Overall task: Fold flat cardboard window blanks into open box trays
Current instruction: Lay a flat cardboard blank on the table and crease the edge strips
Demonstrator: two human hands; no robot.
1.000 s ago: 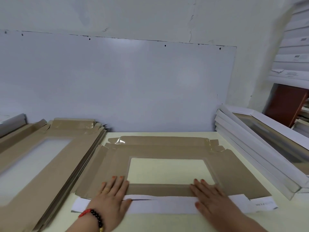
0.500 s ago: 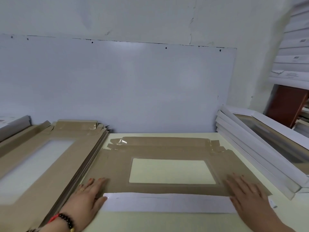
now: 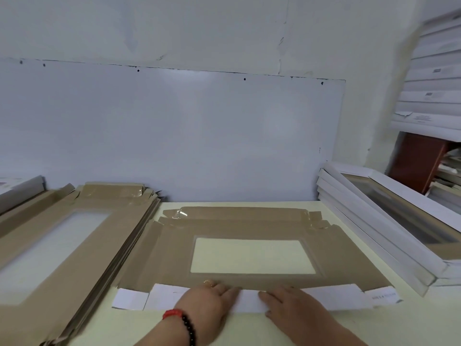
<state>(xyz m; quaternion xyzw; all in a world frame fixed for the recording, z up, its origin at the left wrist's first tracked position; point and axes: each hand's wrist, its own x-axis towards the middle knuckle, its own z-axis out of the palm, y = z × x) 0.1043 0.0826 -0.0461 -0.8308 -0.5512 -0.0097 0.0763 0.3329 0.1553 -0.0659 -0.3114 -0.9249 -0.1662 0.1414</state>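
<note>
My hands have slid inward from the blank's (image 3: 249, 226) corners; left hand (image 3: 209, 303) and right hand (image 3: 294, 305) press flat, fingers straight, on its near white flap (image 3: 331, 298), creasing it on the worktop (image 3: 249, 328).

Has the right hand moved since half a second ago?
Yes. The right hand moved inward along the white flap, from the blank's right corner toward the middle.

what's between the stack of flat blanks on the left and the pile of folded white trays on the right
In the head view, the single window blank being folded lies on the table between the flat stack and white trays.
</note>
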